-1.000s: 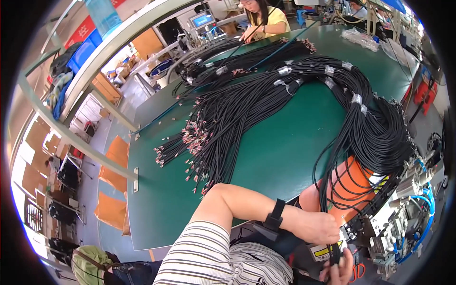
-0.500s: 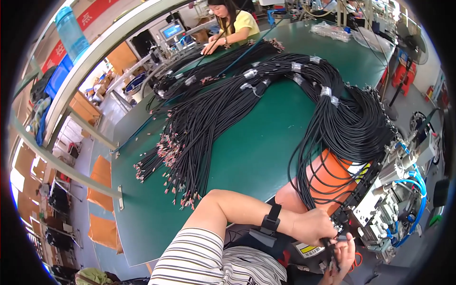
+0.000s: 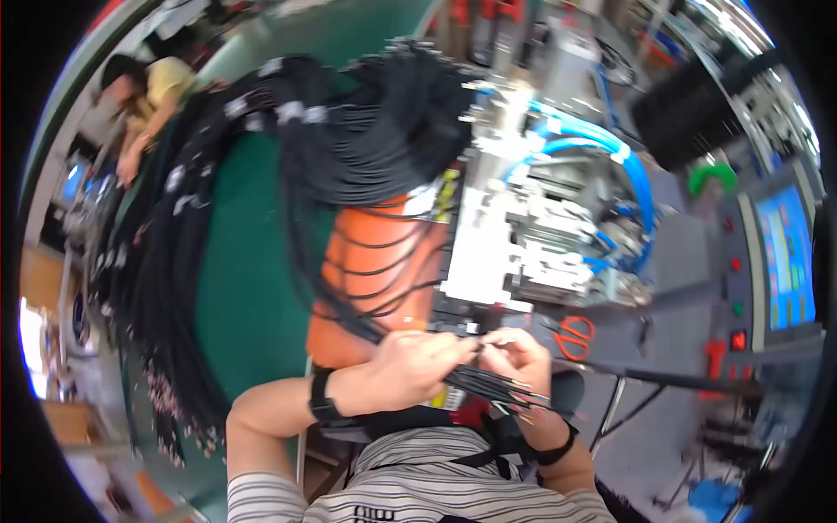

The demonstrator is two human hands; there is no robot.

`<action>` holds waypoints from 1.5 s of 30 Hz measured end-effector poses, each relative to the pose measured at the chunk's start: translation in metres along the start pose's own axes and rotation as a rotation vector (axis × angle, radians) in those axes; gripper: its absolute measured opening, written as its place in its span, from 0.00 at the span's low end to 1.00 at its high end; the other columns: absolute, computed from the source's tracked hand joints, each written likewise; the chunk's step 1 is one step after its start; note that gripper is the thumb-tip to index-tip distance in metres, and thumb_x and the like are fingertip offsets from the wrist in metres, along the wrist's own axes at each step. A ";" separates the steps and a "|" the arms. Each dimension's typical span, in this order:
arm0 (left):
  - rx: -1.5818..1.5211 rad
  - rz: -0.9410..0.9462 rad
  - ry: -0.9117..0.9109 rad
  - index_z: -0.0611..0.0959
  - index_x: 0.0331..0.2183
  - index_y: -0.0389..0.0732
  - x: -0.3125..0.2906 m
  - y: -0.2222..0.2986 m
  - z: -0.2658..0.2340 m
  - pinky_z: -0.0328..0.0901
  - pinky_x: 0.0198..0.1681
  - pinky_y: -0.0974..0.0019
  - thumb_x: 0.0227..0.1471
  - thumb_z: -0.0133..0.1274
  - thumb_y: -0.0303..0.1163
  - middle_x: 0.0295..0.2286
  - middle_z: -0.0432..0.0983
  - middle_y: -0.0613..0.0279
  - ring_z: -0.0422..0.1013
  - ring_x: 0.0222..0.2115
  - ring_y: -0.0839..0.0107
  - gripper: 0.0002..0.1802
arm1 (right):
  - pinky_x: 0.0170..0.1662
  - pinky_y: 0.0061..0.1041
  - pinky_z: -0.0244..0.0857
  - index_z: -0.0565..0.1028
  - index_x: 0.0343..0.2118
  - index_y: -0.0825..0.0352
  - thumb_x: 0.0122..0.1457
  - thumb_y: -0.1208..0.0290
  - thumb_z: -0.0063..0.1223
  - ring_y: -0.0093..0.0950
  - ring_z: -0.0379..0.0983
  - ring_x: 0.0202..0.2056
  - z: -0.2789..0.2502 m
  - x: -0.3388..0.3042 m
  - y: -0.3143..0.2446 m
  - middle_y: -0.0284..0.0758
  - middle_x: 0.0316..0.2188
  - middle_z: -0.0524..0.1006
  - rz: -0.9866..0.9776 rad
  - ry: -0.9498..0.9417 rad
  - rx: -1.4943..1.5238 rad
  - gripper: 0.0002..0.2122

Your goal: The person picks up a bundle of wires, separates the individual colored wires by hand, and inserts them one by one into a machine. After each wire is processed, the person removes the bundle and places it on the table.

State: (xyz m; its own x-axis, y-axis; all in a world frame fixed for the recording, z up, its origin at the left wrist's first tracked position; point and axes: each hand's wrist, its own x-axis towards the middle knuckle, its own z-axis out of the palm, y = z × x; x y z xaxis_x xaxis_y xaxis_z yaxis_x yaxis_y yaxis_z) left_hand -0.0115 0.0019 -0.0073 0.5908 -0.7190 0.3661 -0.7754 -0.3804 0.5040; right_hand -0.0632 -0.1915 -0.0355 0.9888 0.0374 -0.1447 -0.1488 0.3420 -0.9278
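Note:
My left hand [image 3: 414, 366] is closed around a bundle of thin black cables [image 3: 484, 382]. Their stripped ends, with small coloured wires, fan out below my right hand. Close beside it, my right hand [image 3: 521, 359] has its thumb and fingers pinched at the front of the machine [image 3: 488, 253]. What sits between those fingertips is too blurred to make out, perhaps a cable end. From the left hand the cables run back over an orange surface [image 3: 375, 261] to a large coiled heap of black cables [image 3: 392, 113].
Red-handled scissors [image 3: 574, 338] lie right of my right hand. Blue air hoses [image 3: 641, 187] loop over the machine. A control panel with a lit screen [image 3: 785, 261] stands far right. More cables lie along the green table [image 3: 244, 261], where a co-worker in yellow [image 3: 157, 96] works.
The view has swung to the right, bringing the machine and control panel into the picture. Both hands stay close together at the machine's front, and the bundle's wire ends now show.

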 end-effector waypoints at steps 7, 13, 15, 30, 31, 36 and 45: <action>-0.074 -0.030 -0.011 0.78 0.43 0.38 0.008 -0.002 0.005 0.69 0.24 0.62 0.35 0.58 0.21 0.27 0.76 0.61 0.76 0.24 0.61 0.27 | 0.30 0.14 0.64 0.74 0.45 0.72 0.67 0.74 0.45 0.18 0.72 0.28 -0.017 0.000 -0.004 0.35 0.35 0.76 0.146 -0.053 0.458 0.10; -0.262 -0.093 -0.041 0.77 0.39 0.37 0.008 -0.006 0.004 0.70 0.25 0.63 0.37 0.58 0.20 0.25 0.79 0.59 0.78 0.24 0.60 0.21 | 0.29 0.18 0.66 0.73 0.43 0.75 0.66 0.76 0.46 0.22 0.72 0.26 -0.023 0.007 -0.001 0.39 0.35 0.75 0.182 -0.211 0.524 0.09; -0.271 -0.065 -0.033 0.78 0.38 0.37 0.010 -0.006 0.002 0.69 0.24 0.64 0.41 0.59 0.21 0.23 0.78 0.59 0.77 0.22 0.60 0.17 | 0.29 0.18 0.67 0.74 0.43 0.74 0.64 0.78 0.48 0.22 0.72 0.27 -0.026 0.011 -0.003 0.39 0.36 0.74 0.192 -0.248 0.499 0.08; 0.046 0.010 -0.016 0.78 0.36 0.37 0.017 0.008 0.002 0.65 0.21 0.64 0.45 0.60 0.25 0.19 0.73 0.63 0.73 0.18 0.63 0.13 | 0.28 0.17 0.67 0.77 0.43 0.70 0.56 0.83 0.58 0.18 0.74 0.31 -0.007 0.011 0.007 0.35 0.41 0.73 -0.569 -0.028 -0.483 0.11; 0.042 0.000 -0.018 0.78 0.35 0.37 0.016 0.008 0.001 0.65 0.20 0.64 0.43 0.60 0.25 0.19 0.72 0.63 0.72 0.17 0.63 0.14 | 0.29 0.18 0.68 0.77 0.44 0.70 0.57 0.82 0.58 0.18 0.74 0.32 0.000 0.010 0.009 0.35 0.41 0.73 -0.648 0.032 -0.596 0.11; -0.012 -0.002 -0.045 0.76 0.32 0.38 0.012 0.005 0.000 0.64 0.21 0.63 0.39 0.61 0.26 0.17 0.70 0.64 0.71 0.17 0.63 0.14 | 0.34 0.18 0.68 0.77 0.45 0.70 0.59 0.79 0.56 0.19 0.74 0.33 0.006 0.007 0.020 0.35 0.40 0.74 -0.836 0.137 -0.856 0.11; -0.186 -0.014 -0.125 0.76 0.29 0.40 0.015 -0.002 -0.005 0.65 0.22 0.64 0.42 0.60 0.27 0.19 0.73 0.63 0.73 0.19 0.61 0.10 | 0.40 0.22 0.71 0.77 0.42 0.76 0.61 0.82 0.52 0.24 0.74 0.33 -0.019 0.008 -0.010 0.41 0.40 0.75 0.112 -0.233 0.176 0.08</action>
State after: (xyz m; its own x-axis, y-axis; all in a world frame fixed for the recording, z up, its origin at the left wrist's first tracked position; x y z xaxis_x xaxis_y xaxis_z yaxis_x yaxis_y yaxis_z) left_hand -0.0001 -0.0057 0.0015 0.5598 -0.7854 0.2643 -0.7061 -0.2852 0.6481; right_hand -0.0539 -0.2124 -0.0344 0.9462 0.2915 -0.1408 -0.2720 0.4802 -0.8339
